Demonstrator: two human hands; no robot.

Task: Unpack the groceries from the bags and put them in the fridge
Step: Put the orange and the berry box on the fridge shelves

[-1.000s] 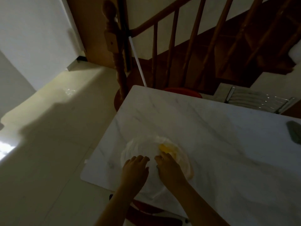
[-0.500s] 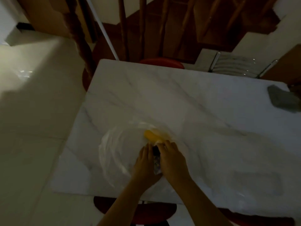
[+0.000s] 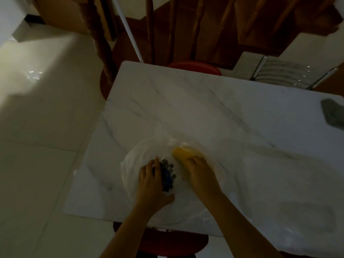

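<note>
A thin white plastic bag (image 3: 134,161) lies spread on the marble table (image 3: 204,112) near its front left corner. In its mouth I see a dark blue clump of small round fruit (image 3: 167,174) and a yellow item (image 3: 183,154) to the right of it. My left hand (image 3: 150,183) curls around the left side of the dark fruit, gripping it. My right hand (image 3: 200,174) rests on the near end of the yellow item, fingers closed over it. The light is dim and the fruit's kind is hard to tell.
A grey cloth (image 3: 333,114) lies at the table's right edge. Red stools (image 3: 195,67) stand at the far side and under the near edge (image 3: 167,241). A wooden stair railing (image 3: 100,40) and a white pole (image 3: 130,28) rise behind the table. Pale tiled floor lies left.
My hands have moved apart: the left now holds the dark fruit, exposed in the opened bag, and the right has shifted onto the yellow item. The view has tilted down slightly.
</note>
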